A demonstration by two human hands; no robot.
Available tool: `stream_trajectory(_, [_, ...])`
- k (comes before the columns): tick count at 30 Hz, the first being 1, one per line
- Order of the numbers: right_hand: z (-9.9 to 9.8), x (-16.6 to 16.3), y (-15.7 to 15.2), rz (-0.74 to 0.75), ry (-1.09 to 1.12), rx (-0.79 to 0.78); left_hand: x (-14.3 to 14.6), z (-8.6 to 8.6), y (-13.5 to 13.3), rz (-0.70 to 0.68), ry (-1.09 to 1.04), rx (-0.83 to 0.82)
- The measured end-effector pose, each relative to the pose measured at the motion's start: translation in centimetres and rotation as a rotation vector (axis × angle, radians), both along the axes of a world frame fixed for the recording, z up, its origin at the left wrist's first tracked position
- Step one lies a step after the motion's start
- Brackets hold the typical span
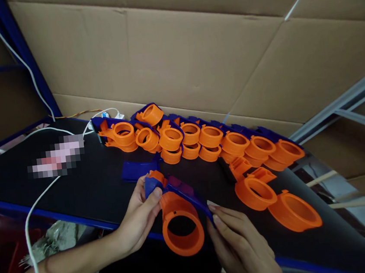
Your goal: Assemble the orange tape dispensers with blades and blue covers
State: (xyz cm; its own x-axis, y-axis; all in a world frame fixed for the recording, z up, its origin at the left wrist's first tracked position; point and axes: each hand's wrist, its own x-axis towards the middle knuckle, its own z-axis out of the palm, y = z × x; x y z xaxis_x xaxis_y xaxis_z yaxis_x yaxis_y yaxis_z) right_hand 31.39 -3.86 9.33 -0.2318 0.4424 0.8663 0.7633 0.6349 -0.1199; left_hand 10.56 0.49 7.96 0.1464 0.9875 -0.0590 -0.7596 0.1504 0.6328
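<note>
An orange and blue plastic tape dispenser (184, 236) is held over the front edge of the black table, its wide orange ring facing me. My left hand (142, 219) is closed on its blue and orange end, thumb on top. The fingers of my right hand (240, 239) close around the far end of its blue strip, partly covering it. Just behind my left hand lies a flat blue plastic part (137, 170). To the right rest loose orange ring pieces, one nearer the middle (255, 196) and another farther right (296, 213).
Several similar orange and blue dispensers (210, 135) stand stacked in a row along the cardboard wall (174, 59). White cables (30, 239) run over the left side of the black table (86, 185). A blurred-out pinkish item (57, 156) lies there. Metal framing (338, 102) borders the right.
</note>
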Motion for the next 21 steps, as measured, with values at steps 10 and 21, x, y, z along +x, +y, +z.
stream_trajectory(10, [-1.3, 0.2, 0.3, -0.045, -0.026, -0.011, 0.1, -0.1, 0.0, -0.019, 0.007, -0.034])
stream_trajectory(21, [2.7, 1.6, 0.9, 0.43, 0.0, -0.615, -0.7, 0.6, -0.8, 0.016, 0.13, 0.169])
